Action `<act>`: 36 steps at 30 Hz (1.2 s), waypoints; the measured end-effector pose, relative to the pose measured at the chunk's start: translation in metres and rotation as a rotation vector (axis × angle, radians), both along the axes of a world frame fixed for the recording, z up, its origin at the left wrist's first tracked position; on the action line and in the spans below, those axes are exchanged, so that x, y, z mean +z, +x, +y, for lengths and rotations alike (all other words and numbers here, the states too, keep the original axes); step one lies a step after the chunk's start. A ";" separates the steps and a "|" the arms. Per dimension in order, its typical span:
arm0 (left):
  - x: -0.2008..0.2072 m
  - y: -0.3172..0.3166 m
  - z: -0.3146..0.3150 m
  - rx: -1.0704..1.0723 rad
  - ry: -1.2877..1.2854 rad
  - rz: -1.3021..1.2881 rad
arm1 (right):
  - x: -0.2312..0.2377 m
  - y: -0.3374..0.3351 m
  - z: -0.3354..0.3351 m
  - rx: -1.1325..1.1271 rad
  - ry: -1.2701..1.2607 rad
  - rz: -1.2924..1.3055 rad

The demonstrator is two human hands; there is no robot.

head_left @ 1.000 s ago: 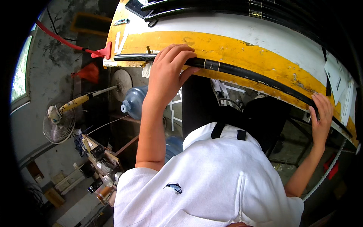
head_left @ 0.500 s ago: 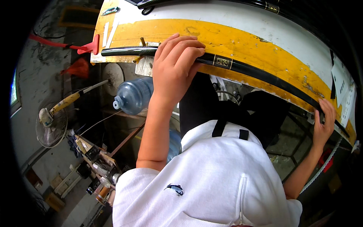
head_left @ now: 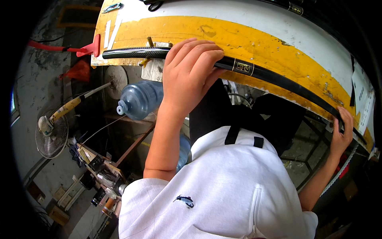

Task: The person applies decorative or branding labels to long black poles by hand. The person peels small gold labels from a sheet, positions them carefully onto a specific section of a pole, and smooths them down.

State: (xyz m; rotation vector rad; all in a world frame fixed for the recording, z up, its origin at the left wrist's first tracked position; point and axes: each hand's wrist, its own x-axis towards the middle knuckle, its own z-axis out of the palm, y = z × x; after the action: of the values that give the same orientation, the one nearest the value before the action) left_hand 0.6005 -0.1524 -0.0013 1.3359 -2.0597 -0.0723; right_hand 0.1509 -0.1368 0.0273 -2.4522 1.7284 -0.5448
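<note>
Since the left grip point(head_left: 193, 65) is wrapped over the black rod point(head_left: 286, 81) and the right grip point(head_left: 344, 129) pinches it near its right end, it's well spanned along the near edge of the surface point(head_left: 246, 44). Looks light and stiff, but that gloss is probably slick, so I'd keep off the gold label point(head_left: 243, 67) right of the left grip. More black rods point(head_left: 305, 12) lie well beyond both.

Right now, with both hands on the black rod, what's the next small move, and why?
Perhaps roll the black rod slightly in place. Its underside is hidden from view, while the left hand wraps over it beside the gold-bordered label and the right hand holds it near its right end, so a small turn looks controllable.
</note>
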 end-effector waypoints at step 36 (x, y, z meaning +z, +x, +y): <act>0.011 -0.014 0.005 0.005 -0.007 -0.073 | -0.007 0.000 0.019 -0.139 -0.208 0.061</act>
State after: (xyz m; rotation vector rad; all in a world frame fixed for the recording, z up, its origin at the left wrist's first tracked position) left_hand 0.5869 -0.1474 0.0100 1.3574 -2.1156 -0.0141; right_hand 0.1513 -0.1178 0.0203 -2.5201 1.9701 -0.7045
